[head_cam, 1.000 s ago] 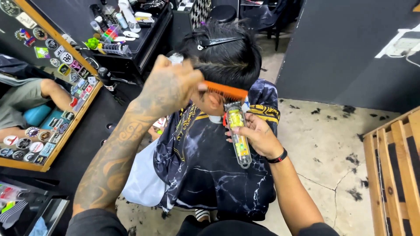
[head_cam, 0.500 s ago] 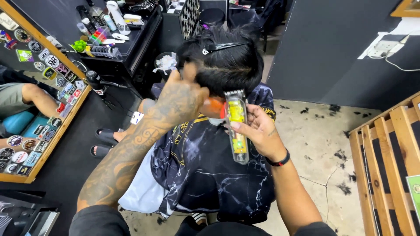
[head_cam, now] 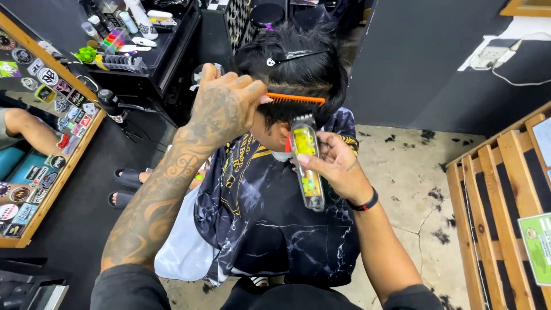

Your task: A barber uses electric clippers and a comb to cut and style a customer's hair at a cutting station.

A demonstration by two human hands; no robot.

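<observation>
Two tools meet dark hair [head_cam: 310, 72]: left hand [head_cam: 227, 109] grips a thin orange comb [head_cam: 295, 99]; right hand [head_cam: 333, 163] clasps a clear yellow clipper [head_cam: 308, 166].

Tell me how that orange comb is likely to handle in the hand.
The orange comb, pinched in the left hand, looks thin and narrow, so probably light. It lies straight against the hair, suggesting fair stiffness. Its fine teeth may bend or snap if forced.

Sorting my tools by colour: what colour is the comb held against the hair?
Orange comb, clearest in the head view.
</observation>
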